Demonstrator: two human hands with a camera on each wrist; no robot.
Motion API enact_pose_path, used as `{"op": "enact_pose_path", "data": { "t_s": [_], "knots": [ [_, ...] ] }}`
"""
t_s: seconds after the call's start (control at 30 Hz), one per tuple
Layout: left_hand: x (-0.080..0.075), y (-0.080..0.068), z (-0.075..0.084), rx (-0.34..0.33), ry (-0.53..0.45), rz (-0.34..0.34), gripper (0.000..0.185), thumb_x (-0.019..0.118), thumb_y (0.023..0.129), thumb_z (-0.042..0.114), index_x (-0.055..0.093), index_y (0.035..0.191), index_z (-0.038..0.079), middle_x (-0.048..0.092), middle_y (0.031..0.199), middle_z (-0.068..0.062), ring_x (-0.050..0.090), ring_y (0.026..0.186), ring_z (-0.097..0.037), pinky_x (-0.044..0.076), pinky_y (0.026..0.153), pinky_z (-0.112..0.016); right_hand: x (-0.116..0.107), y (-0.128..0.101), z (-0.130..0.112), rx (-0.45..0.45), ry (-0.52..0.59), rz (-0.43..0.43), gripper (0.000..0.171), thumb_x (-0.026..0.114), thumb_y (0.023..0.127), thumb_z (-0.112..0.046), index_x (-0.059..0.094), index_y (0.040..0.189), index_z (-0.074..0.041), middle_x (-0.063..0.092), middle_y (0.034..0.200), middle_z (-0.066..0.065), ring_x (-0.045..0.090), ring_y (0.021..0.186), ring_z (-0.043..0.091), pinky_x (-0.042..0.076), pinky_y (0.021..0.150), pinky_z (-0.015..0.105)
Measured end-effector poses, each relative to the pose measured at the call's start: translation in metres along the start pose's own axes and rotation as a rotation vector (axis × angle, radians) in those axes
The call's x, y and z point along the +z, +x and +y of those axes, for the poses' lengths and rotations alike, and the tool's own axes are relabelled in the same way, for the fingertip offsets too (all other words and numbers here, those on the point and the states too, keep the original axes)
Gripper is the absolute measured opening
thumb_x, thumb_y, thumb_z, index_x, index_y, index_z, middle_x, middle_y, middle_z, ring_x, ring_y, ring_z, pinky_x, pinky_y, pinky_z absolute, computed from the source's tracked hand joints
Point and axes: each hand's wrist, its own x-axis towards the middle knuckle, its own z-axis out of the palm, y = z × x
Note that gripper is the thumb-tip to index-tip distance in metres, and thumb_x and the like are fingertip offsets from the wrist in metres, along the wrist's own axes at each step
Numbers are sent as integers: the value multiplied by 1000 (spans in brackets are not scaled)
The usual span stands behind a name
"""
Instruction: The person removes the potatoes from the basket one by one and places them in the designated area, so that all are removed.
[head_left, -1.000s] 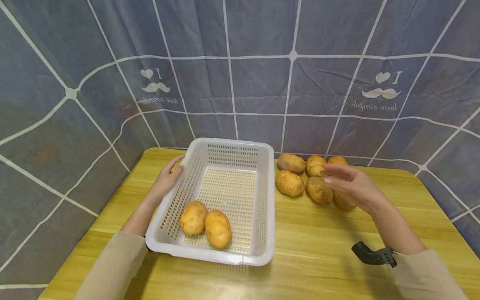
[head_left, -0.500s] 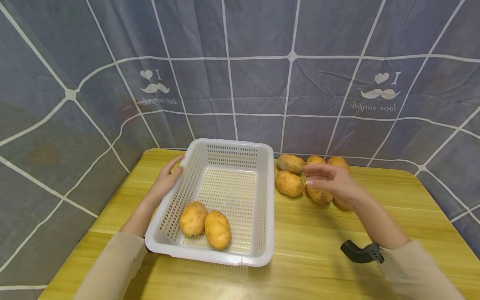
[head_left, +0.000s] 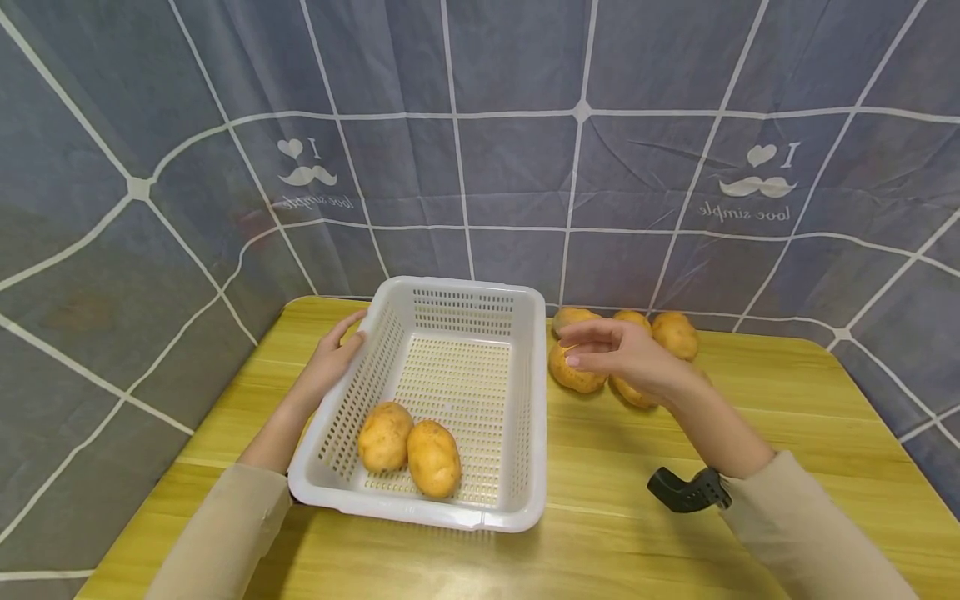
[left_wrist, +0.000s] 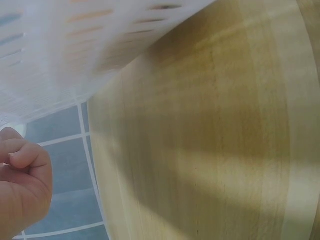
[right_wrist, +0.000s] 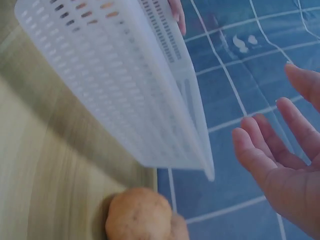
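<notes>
**A:** Nearest the camera, what sits in the white basket point(head_left: 480, 517)?

**B:** 2 potatoes point(head_left: 408, 448) lie side by side at its near end, long axes running roughly front to back. The basket stands on a yellow wooden table point(head_left: 622, 542).

**A:** And the left hand point(head_left: 335, 357)?

**B:** It grips the basket's left rim, thumb over the edge, fingers curled against the outer wall.

**A:** The right hand point(head_left: 626, 357)?

**B:** Held above the table just right of the basket, fingers relaxed and spread, holding nothing. The right-wrist view shows the palm bare.

**A:** Which potato is closest to it?

**B:** The one point(head_left: 572, 372) directly under its fingertips, lying just beside the basket's right wall with its long axis roughly across the table. The right hand is far nearer to it than the left.

**A:** Farther back?

**B:** At least 4 more potatoes point(head_left: 675, 333) cluster toward the grey checked cloth backdrop point(head_left: 525, 167), some partly hidden by the hand.
</notes>
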Motion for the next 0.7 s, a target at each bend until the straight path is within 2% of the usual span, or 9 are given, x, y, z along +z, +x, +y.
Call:
{"op": "enact_pose_path", "data": {
  "t_s": [0.23,0.47,0.6,0.7],
  "knots": [
    [0,0,1,5,-7,1,54,38,101,32,20,150,20,44,132,-28,62,94,-25,54,71,-31,19,13,-8,-5,44,-53,50,72,80,-7,54,124,7,56,121,21,60,101,20,50,85,29],
    [0,0,0,12,-6,2,53,39,101,33,21,150,20,45,130,-29,63,91,-23,55,70,-32,33,24,-17,-13,16,-125,47,71,81,-8,55,124,4,60,117,13,61,97,19,49,86,32],
    [-1,-1,0,13,0,3,54,39,101,33,21,150,19,46,129,-29,63,89,-23,55,69,-32,41,30,-23,-23,-17,-180,47,70,81,-6,55,123,6,61,114,16,62,93,17,49,85,33],
    [0,-1,1,13,8,3,54,39,101,33,20,150,19,46,128,-30,63,88,-22,55,69,-31,48,34,-26,-31,7,-211,47,70,80,-3,55,123,7,60,113,18,64,91,18,50,85,35]
  ]
}}
